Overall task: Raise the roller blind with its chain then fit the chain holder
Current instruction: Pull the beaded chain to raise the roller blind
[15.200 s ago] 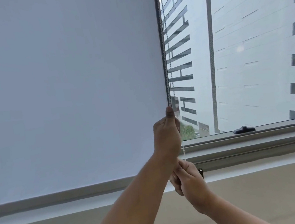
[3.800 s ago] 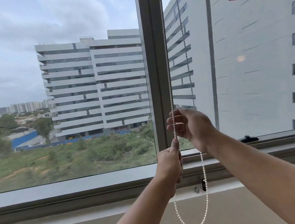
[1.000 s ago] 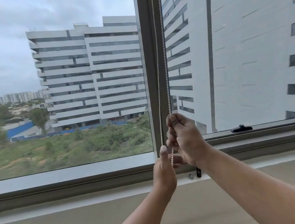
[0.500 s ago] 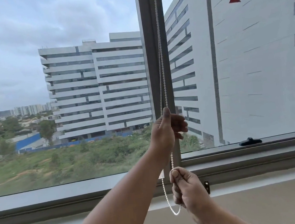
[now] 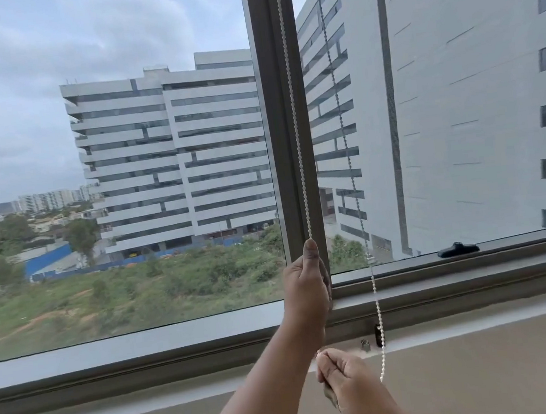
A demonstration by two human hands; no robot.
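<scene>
Grey window frame (image 5: 274, 103) ahead. At the mullion, left grip (image 5: 306, 281) clenched round white beaded chain (image 5: 296, 135); right grip (image 5: 348, 380) lower, pinching same strand. Low on frame nearby, small dark chain holder (image 5: 379, 335).

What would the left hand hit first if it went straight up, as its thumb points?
Probably nothing: the left hand would only follow the chain it grips up past the window post, free to the picture's top.
</scene>
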